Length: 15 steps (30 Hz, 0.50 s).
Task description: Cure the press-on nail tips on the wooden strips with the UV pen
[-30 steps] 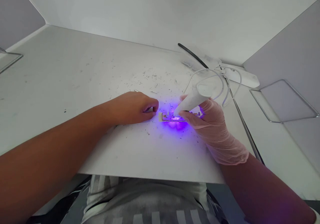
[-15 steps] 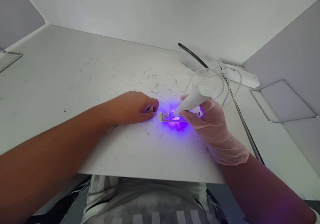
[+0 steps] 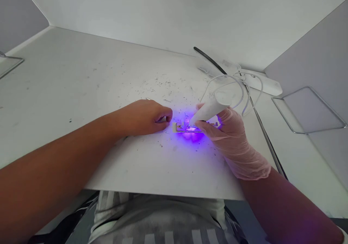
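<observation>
My right hand (image 3: 230, 135), in a thin translucent glove, is closed around a white handheld UV lamp (image 3: 210, 108). The lamp tilts down to the left and throws violet light over a small pale piece with metal parts (image 3: 175, 127) lying on the table. The gloved hand and the lamp cover part of that piece. Just left of it rests my bare left hand (image 3: 146, 117), its fingers curled and thumb near the index finger. Whether anything small sits between those fingertips is hidden.
Small dark scraps (image 3: 163, 82) are scattered over the white table (image 3: 81, 73). A white cable (image 3: 241, 91) loops behind the lamp. At the back right lie a black strip (image 3: 209, 60) and a long white box (image 3: 262, 83). A wire frame (image 3: 307, 133) stands out at the right panel.
</observation>
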Each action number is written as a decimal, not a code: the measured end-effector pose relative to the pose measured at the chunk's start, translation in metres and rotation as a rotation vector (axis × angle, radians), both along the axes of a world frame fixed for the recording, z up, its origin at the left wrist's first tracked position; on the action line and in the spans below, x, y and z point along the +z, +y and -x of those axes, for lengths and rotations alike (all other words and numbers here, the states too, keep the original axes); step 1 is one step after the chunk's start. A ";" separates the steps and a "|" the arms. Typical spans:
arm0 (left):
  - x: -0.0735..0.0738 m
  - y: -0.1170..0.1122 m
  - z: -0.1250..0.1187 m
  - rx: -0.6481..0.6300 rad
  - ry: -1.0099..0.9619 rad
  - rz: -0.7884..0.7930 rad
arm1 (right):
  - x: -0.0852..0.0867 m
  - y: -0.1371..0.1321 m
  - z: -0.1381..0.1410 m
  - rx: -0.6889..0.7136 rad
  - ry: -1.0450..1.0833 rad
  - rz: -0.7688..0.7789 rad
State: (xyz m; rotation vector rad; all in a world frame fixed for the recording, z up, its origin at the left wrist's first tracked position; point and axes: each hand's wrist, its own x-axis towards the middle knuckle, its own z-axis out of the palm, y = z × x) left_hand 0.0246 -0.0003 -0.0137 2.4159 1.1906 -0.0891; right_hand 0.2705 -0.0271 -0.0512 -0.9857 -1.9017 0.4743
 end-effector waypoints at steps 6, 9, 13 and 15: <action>-0.001 0.000 0.000 -0.004 0.004 -0.004 | -0.001 0.000 0.000 0.001 0.013 0.005; -0.001 0.000 0.000 -0.004 0.003 -0.002 | 0.000 0.000 0.000 0.006 0.016 0.003; -0.001 0.000 -0.001 0.001 0.008 0.000 | 0.002 0.000 0.001 0.009 0.007 -0.003; -0.001 0.000 -0.001 -0.002 0.008 -0.005 | 0.002 0.000 0.001 0.005 0.002 -0.007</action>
